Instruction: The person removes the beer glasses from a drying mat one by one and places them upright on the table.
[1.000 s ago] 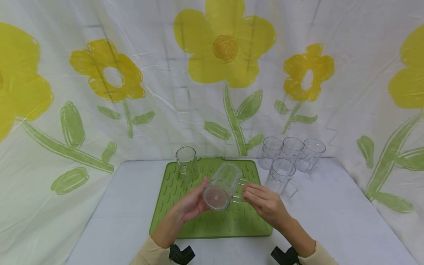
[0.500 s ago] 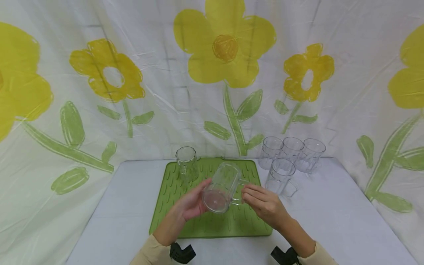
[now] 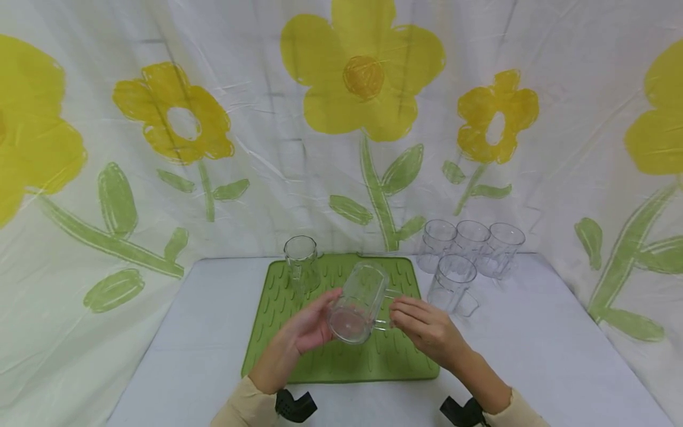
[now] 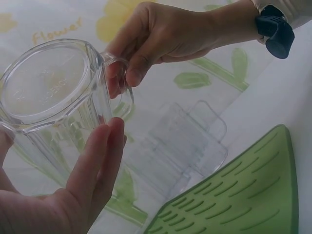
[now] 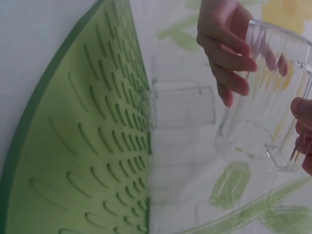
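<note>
A tilted clear mug [image 3: 358,302] fills the gap between the left hand [image 3: 312,326] and the right hand [image 3: 427,329], blocking passage there. Beyond the left hand, an upright mug [image 3: 302,264] stands in the way on the green mat [image 3: 363,369]. Just past the right hand, a nearer mug [image 3: 450,284] obstructs, with three mugs [image 3: 472,243] behind it. Outward from either hand, the white table [image 3: 176,332] offers open room.

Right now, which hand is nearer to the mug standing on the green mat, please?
Left: the left hand is just in front of that mug; the right hand is farther right.
</note>
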Demonstrator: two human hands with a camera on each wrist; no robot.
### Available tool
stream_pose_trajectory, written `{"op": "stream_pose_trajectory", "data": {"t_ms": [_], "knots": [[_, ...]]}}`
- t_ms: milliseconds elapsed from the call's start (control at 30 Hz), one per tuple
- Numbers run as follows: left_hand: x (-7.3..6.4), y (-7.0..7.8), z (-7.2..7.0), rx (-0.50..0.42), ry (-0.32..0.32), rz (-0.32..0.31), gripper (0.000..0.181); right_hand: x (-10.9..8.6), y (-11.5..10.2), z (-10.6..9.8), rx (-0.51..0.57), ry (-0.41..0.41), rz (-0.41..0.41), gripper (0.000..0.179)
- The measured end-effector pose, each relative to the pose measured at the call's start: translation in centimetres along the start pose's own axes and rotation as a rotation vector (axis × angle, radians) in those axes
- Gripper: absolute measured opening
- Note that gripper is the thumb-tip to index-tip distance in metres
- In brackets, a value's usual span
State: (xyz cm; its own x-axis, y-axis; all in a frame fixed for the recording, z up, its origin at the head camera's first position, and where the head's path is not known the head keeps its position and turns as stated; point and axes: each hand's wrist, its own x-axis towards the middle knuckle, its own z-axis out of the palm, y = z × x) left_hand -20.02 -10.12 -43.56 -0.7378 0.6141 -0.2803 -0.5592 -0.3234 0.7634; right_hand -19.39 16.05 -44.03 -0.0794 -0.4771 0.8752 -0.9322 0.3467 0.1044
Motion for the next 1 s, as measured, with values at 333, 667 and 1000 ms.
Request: {"op": "stream_pose_trajectory", "data": {"t_ms": [333,667,1000], "knots": [[0.40,0.10,0.06,0.014,0.001,0.017,0.064,-0.17,0.31,-0.16,0.034,-0.024,0.054,0.025],[0.30,0.05,-0.06,0.012,0.006,0.026,0.061,-0.23,0.31,-0.03,0.053,-0.027,0.088,0.024],[-0.01,0.12,-0.26,0.047,0.012,0.076,0.042,-0.16,0.42,-0.05,0.072,-0.085,0.129,0.023]]}}
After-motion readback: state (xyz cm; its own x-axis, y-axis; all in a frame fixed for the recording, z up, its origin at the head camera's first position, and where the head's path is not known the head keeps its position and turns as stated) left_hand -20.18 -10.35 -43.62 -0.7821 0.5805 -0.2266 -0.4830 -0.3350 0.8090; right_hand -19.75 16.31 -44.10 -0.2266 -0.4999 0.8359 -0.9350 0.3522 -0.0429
